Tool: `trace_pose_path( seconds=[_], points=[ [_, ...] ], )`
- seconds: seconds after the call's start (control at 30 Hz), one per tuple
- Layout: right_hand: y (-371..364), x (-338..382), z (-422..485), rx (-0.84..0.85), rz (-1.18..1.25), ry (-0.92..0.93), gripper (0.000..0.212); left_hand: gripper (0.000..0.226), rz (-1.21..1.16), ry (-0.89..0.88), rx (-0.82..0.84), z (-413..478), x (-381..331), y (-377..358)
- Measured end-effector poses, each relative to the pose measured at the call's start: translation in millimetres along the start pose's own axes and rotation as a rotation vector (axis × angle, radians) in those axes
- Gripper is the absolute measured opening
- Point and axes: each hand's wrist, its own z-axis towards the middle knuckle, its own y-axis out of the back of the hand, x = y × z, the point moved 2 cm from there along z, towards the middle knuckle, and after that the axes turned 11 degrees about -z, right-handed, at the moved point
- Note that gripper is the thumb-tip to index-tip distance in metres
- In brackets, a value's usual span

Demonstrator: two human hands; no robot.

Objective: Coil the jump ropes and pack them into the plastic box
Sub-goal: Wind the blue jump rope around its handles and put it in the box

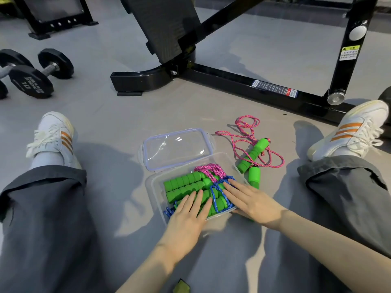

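A clear plastic box (152,187) sits on the floor between my legs. Inside lie green foam handles (182,183) with a coiled pink rope (208,169) at the far end and a blue rope (218,191) wound over the near handles. My left hand (188,216) lies flat on the handles, fingers spread. My right hand (251,200) presses flat on the blue rope at the box's right end. A blue loop (169,210) hangs over the box's near left wall. Another pink rope (247,136) with green handles (252,156) lies loose on the floor to the right.
The box's clear lid (177,149) lies just beyond it. A black bench frame (232,79) crosses the floor ahead, and dumbbells (31,75) rest at far left. My legs and white shoes (53,138) flank the box. A small green object (181,286) lies near the bottom edge.
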Motion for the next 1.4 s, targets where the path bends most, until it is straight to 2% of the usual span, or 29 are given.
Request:
trace_pose_path(
  seconds=[0.1,0.23,0.3,0.37,0.5,0.6,0.67,0.7,0.77,0.93,1.03,1.1,1.23,1.4],
  points=[
    [5,18,-3,-0.11,-0.078,0.016,0.045,0.096,0.017,-0.042,0.065,-8,13,8],
    [2,47,-6,-0.134,-0.043,-0.175,0.045,0.106,0.055,0.04,0.071,-17,8,4],
    [3,51,-7,-0.068,-0.05,-0.219,0.047,0.107,0.018,0.095,0.067,-14,0,0],
    [9,50,-3,0.018,-0.041,-0.226,0.051,0.099,0.025,0.102,0.079,-12,1,-3],
    [24,55,12,0.2,-0.015,-0.31,0.066,0.088,0.006,0.199,0.176,-4,-8,19],
    [32,56,8,0.279,0.064,-0.375,0.069,0.079,-0.007,0.249,0.223,4,-14,24],
    [34,52,3,0.309,0.099,-0.372,0.068,0.092,-0.007,0.218,0.152,7,-21,31],
    [36,50,1,0.323,0.11,-0.36,0.067,0.098,-0.035,0.217,0.169,6,-24,31],
    [40,48,3,0.348,0.168,-0.352,0.065,0.093,-0.047,0.149,0.089,8,-28,24],
    [45,34,8,0.282,0.419,-0.418,0.062,0.059,-0.033,0.096,0.073,8,-36,11],
    [40,29,1,0.18,0.418,-0.563,0.064,0.069,-0.077,0.17,0.132,10,-34,6],
    [38,26,1,0.138,0.392,-0.657,0.053,0.072,-0.094,0.186,0.143,15,-37,6],
    [31,22,8,0.163,0.41,-0.846,0.041,0.081,-0.136,0.236,0.181,30,-44,5],
    [26,20,13,0.134,0.443,-0.852,0.033,0.086,-0.226,0.35,0.099,42,-55,8]
  ],
)
